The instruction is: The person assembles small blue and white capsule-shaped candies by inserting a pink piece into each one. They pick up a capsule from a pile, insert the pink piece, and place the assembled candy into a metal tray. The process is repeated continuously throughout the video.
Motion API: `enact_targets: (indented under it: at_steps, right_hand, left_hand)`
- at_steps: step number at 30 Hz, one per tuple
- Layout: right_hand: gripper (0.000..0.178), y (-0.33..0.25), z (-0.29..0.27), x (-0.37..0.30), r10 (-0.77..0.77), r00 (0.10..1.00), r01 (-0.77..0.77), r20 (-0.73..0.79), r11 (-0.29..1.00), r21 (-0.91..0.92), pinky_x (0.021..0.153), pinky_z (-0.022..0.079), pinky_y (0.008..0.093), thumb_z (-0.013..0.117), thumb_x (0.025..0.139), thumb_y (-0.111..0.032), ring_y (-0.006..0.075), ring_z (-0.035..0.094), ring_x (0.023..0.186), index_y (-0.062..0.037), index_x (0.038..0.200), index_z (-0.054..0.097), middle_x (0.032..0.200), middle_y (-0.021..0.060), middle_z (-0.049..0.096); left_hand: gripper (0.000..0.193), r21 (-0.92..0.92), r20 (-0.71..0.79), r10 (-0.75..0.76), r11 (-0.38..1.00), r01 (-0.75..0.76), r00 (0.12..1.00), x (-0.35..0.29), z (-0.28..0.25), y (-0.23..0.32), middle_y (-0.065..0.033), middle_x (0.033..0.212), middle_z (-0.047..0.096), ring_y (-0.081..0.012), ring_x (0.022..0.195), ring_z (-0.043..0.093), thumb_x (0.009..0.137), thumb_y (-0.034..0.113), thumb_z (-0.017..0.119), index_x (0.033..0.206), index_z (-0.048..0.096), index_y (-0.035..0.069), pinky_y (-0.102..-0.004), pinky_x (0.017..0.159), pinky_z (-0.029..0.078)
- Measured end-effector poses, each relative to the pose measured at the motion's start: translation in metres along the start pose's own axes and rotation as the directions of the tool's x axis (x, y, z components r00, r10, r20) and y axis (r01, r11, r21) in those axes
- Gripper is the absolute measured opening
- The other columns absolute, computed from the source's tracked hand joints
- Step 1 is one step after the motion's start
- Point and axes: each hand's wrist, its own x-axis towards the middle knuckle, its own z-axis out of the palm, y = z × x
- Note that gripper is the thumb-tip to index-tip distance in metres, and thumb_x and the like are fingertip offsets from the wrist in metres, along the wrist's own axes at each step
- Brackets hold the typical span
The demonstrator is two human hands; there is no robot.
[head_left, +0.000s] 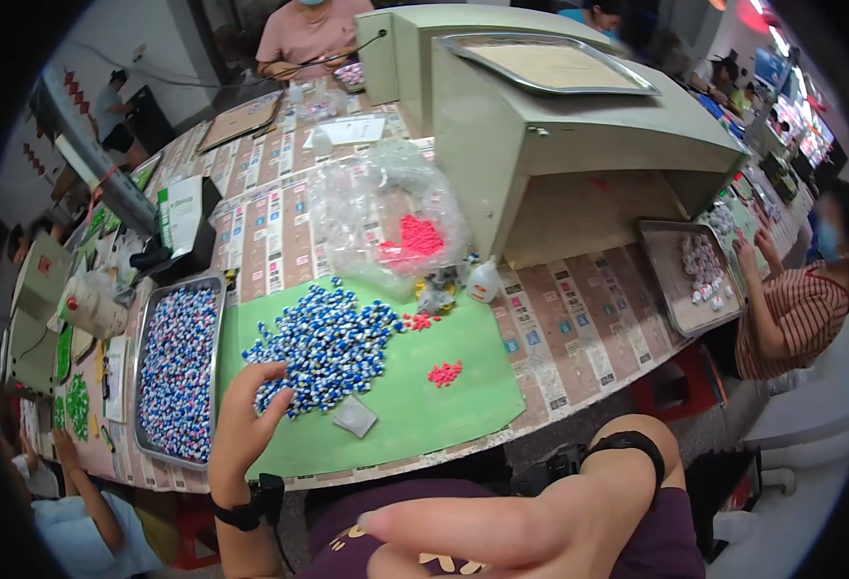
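My left hand (244, 417) is at the near left edge of a pile of small blue and white pieces (333, 343) on a green mat (444, 410). Its thumb and forefinger are apart, with nothing visible between them. Large and close at the bottom, my right hand (501, 531) has a finger stretched to the left, and I see nothing in it; its other fingers are partly cut off. A small grey square piece (355, 416) lies at the pile's near edge. Two small clusters of pink pieces (445, 373) rest right of the pile.
Left of the mat stands a metal tray (220, 318) of small coloured pieces. Behind lies a clear plastic bag (347, 207) with pink pieces (415, 238), beside a white bottle (483, 281). A large beige cabinet (482, 174) blocks the far right. Co-workers sit around the table.
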Motion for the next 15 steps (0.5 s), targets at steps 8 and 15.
enact_targets:
  at_steps: [8,15]
  right_hand:
    - [0.009,0.025,0.030,0.010,-0.213,0.972,0.227,0.102,0.959,-0.168,0.082,0.051,0.0418,0.051,0.072,-0.018,0.0150,0.048,0.060,-0.0134,0.075,0.044,0.075,-0.0023,0.047]
    - [0.011,0.033,0.091,0.021,-0.236,0.963,0.255,0.129,0.954,-0.155,0.082,0.050,0.0393,0.052,0.073,-0.019,0.0174,0.048,0.064,-0.0100,0.079,0.050,0.073,0.0005,0.044]
  left_hand:
    - [0.045,0.019,-0.074,-0.044,0.999,0.045,0.996,-0.008,0.013,-0.053,-0.0093,0.117,0.054,-0.0182,0.088,0.059,0.082,0.003,0.071,0.123,0.056,0.004,-0.0298,0.076,0.049]
    - [0.049,0.052,-0.226,-0.189,0.977,0.206,0.956,-0.011,-0.001,-0.073,-0.0107,0.109,0.050,-0.0182,0.077,0.053,0.080,-0.001,0.070,0.126,0.055,0.003,-0.0295,0.067,0.048]
